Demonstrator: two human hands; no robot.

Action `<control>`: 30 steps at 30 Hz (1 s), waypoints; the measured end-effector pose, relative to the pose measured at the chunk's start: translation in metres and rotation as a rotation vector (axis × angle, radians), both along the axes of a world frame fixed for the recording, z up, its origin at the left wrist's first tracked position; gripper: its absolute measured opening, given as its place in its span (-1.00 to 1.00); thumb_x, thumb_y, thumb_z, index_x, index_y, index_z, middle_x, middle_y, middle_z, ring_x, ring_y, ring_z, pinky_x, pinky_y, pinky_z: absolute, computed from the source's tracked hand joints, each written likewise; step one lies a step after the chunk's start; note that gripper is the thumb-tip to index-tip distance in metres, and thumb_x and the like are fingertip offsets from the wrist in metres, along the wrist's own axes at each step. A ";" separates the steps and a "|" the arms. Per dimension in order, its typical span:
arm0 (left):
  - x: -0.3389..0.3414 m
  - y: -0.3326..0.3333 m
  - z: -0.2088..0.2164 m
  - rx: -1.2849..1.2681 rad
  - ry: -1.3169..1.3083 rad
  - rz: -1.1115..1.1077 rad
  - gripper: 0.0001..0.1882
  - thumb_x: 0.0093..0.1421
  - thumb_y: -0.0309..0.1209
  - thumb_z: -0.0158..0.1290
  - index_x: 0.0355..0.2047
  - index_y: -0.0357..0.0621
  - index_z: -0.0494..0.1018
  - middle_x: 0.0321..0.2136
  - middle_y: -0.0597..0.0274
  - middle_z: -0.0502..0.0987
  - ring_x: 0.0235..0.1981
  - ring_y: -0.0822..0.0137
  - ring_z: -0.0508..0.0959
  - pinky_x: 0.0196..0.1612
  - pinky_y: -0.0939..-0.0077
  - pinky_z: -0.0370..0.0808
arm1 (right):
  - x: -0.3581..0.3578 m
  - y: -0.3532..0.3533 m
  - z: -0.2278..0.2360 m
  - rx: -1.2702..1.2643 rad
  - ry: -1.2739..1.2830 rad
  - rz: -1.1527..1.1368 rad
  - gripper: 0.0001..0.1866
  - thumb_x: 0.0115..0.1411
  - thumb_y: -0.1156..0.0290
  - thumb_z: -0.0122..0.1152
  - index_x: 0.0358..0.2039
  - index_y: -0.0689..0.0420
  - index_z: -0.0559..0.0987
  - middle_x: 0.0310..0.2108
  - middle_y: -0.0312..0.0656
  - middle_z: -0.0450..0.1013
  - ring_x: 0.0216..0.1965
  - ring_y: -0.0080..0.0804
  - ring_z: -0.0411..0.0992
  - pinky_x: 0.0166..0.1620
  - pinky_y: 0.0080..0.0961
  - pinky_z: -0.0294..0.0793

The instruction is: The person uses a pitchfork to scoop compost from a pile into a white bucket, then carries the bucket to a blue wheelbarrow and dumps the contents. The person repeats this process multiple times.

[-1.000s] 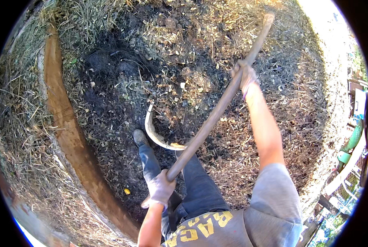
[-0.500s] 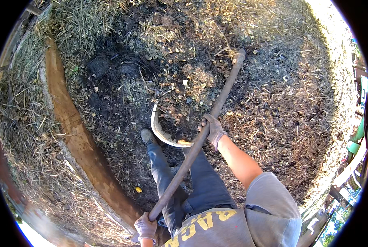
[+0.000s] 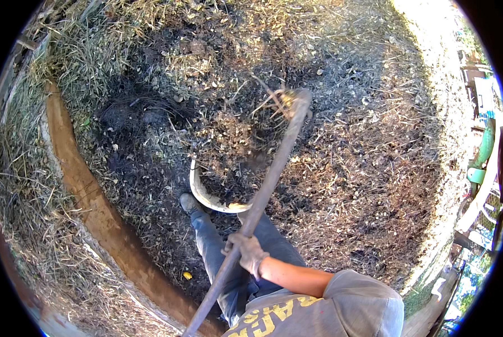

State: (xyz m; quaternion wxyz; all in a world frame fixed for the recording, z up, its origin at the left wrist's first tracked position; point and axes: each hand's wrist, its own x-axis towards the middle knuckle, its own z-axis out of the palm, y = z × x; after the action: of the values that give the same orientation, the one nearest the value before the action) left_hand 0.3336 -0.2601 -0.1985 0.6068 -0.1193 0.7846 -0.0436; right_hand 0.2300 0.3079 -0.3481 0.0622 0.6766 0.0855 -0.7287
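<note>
My right hand [image 3: 247, 254], in a pale work glove, is closed around the wooden handle of a long tool [image 3: 271, 185]. The handle slants from the lower edge of the head view up to the right. Straw and stalks [image 3: 277, 105] hang at its far end, and the shape of the tool's head cannot be made out under them. My left hand is out of sight, beyond where the handle leaves the lower edge. Just ahead of my boots lies a curved white strip [image 3: 202, 195] on the dark litter, and the handle passes over its right end.
A long peeled log [image 3: 88, 180] curves along my left, with dry hay [image 3: 32, 191] beyond it. Dark wiry twigs [image 3: 144, 106] lie ahead to the left. A small yellow object [image 3: 187, 276] rests near my left leg. Green and white items [image 3: 485, 149] stand at the far right.
My right hand has slid down the handle toward my body. The tool's far end has come nearer and left, with more straw on it. My left hand has gone out of view.
</note>
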 end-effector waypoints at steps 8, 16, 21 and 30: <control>-0.188 0.412 -0.167 0.497 0.393 -0.368 -0.69 -0.12 -0.32 0.13 -0.30 -0.07 0.51 -0.41 0.06 0.58 -0.30 0.01 0.57 -0.19 0.14 0.46 | -0.063 0.311 0.007 0.821 0.058 0.019 -0.91 0.13 0.44 0.04 -0.44 0.09 0.32 -0.65 -0.30 0.26 -0.61 -0.45 0.31 -0.50 -0.50 0.38; -0.176 0.441 -0.127 0.489 0.399 -0.442 -0.74 -0.08 -0.27 0.16 -0.38 -0.10 0.48 -0.50 -0.01 0.58 -0.42 -0.06 0.59 -0.29 0.07 0.49 | -0.058 0.331 -0.105 0.609 -0.065 0.070 -0.92 0.22 0.48 -0.02 -0.39 0.21 0.37 -0.55 -0.24 0.28 -0.64 -0.46 0.28 -0.54 -0.51 0.41; -0.132 0.322 -0.072 0.239 0.451 -0.314 -0.71 -0.25 -0.30 0.24 -0.47 -0.10 0.50 -0.57 -0.01 0.53 -0.50 -0.09 0.55 -0.36 0.08 0.48 | -0.048 0.210 -0.080 0.320 0.060 -0.151 -0.89 0.14 0.46 0.15 -0.44 0.13 0.39 -0.65 -0.30 0.28 -0.64 -0.42 0.32 -0.48 -0.37 0.49; -0.184 0.392 -0.180 0.573 0.624 -0.438 -0.78 -0.22 -0.39 0.14 -0.47 -0.08 0.48 -0.52 0.09 0.54 -0.44 0.02 0.53 -0.25 0.14 0.42 | -0.049 0.311 -0.024 0.630 -0.008 -0.225 -0.89 0.16 0.39 0.08 -0.40 0.10 0.35 -0.67 -0.33 0.27 -0.63 -0.44 0.31 -0.43 -0.41 0.45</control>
State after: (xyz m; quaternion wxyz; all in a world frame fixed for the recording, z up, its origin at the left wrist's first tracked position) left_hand 0.1492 0.1320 -0.3783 0.3271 0.2134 0.9166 0.0856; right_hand 0.1809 0.6185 -0.3720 -0.2307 0.6705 0.2310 -0.6662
